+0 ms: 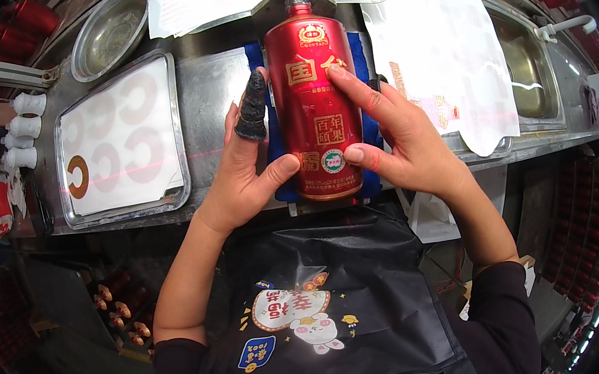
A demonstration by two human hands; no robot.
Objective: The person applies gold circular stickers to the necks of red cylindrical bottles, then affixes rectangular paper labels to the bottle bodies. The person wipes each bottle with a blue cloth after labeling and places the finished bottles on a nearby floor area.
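A glossy red bottle [314, 98] with gold lettering and a dark neck lies face up on a blue cloth [370, 128], its neck pointing away from me. My left hand [233, 173] is at its left side, thumb on the lower edge; a black wrap [253, 108] covers the index finger, which stretches along the bottle's flank. From the right, my right hand [403, 139] grips it, index fingertip on the upper gold lettering and thumb beside a small round green-and-white mark [332, 161]. Its other fingers are partly hidden by the bottle and the hand.
On the left, a metal tray [178, 135] bears a white sheet with a gold C-shaped decal [77, 177]. Behind it stands a metal bowl [76, 61]. White decal sheets [437, 25] lie at the right, before a sink [536, 99] with a tap [569, 24]. More red bottles [585, 232] line the sides.
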